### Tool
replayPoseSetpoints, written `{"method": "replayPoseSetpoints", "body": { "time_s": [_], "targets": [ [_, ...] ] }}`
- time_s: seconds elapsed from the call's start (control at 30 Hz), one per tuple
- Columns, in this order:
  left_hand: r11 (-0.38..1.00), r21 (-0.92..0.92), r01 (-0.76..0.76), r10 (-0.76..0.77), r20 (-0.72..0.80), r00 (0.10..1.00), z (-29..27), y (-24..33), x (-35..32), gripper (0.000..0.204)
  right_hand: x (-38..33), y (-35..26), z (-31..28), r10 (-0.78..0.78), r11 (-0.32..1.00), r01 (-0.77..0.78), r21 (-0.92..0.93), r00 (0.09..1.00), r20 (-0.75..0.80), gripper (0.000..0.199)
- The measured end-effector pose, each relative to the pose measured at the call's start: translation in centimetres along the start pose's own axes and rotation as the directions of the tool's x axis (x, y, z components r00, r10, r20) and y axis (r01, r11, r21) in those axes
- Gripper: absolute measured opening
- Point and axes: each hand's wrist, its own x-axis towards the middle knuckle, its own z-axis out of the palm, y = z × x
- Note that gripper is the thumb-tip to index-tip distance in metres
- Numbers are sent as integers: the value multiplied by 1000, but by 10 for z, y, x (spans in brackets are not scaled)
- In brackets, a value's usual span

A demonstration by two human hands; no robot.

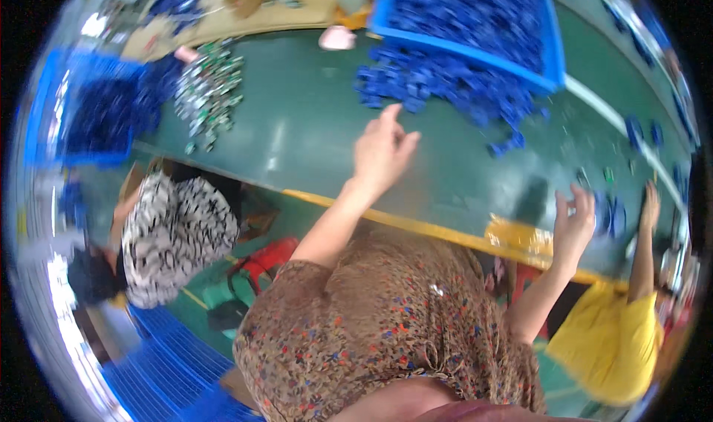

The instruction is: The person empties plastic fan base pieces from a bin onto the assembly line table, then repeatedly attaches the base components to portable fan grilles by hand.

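Currently: your left hand [382,151], fingers spread and empty, hovers near the loose blue parts pile [445,88] far-centre; your right hand [573,221], half-open, empty. Risk: a sweep scatters parts off the green table [297,132].

A heap of small parts [445,80] lies on the bench [297,132] just beyond the left grip [380,151]; a crate [475,21] sits behind it.
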Motion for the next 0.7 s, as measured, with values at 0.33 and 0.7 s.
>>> {"method": "replayPoseSetpoints", "body": {
  "time_s": [0.33,0.7],
  "targets": [
    [997,69,23,-30,103,994,23,12,40,58,33,-48,75,-397,904,351,246,901,173,36],
    [995,-76,-67,61,-84,995,43,21,21,66,17,-32,75,-343,909,338,243,939,-24,23]
  ]
}}
